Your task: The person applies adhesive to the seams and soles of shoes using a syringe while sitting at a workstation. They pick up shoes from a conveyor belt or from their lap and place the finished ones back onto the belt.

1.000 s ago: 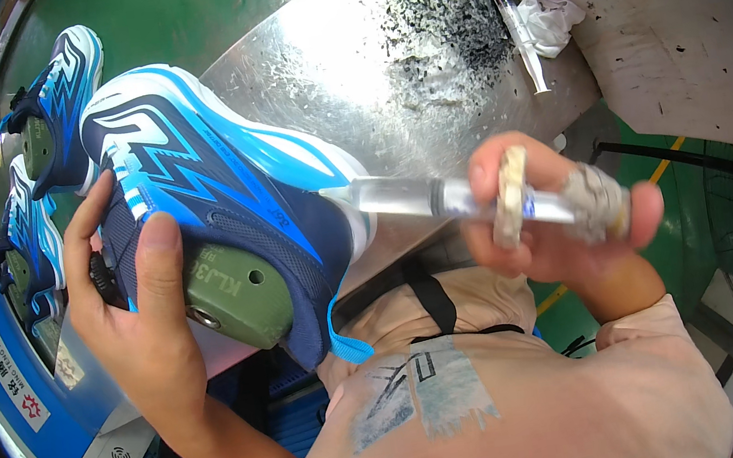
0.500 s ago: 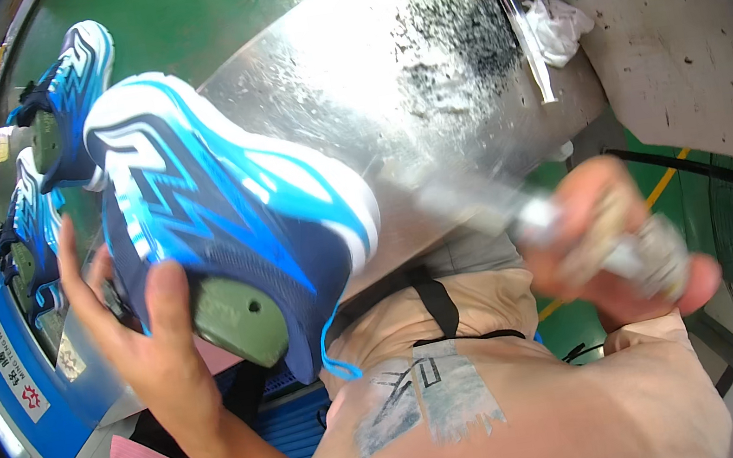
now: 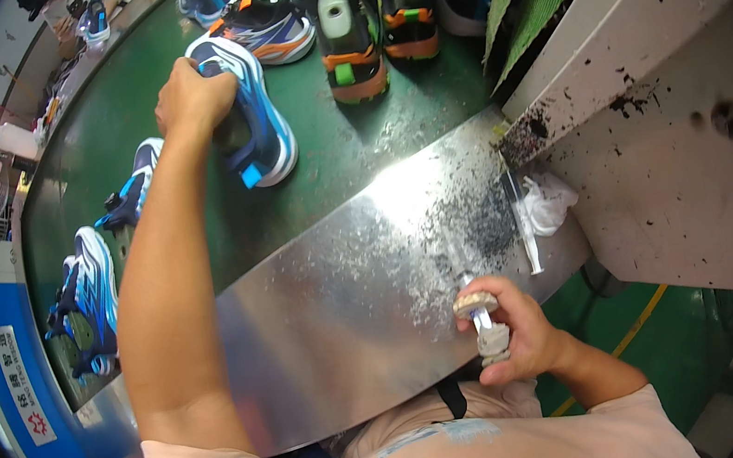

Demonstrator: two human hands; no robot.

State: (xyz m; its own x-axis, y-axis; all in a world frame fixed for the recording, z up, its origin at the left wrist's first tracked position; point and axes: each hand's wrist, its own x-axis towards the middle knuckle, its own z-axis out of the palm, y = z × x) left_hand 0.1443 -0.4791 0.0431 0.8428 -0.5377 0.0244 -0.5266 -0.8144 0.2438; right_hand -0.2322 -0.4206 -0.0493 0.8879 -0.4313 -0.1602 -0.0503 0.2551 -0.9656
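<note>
A wide green surface (image 3: pixel 346 152) spreads around the fingers of the left hand (image 3: pixel 194 99), other shoes (image 3: pixel 349 35) standing beyond them. A shiny metal plate (image 3: pixel 323 319), flecked with black, stretches from nearer than those fingers to the right hand (image 3: pixel 526 328). Right of its fingers rises a grey, spotted panel (image 3: pixel 659 178). The left fingers are clamped on a blue shoe (image 3: pixel 262 117), navy with a white-edged sole and bright heel tab, toe pointing away. The right fingers are curled around a clear syringe (image 3: pixel 484 317) with whitish wrapping.
</note>
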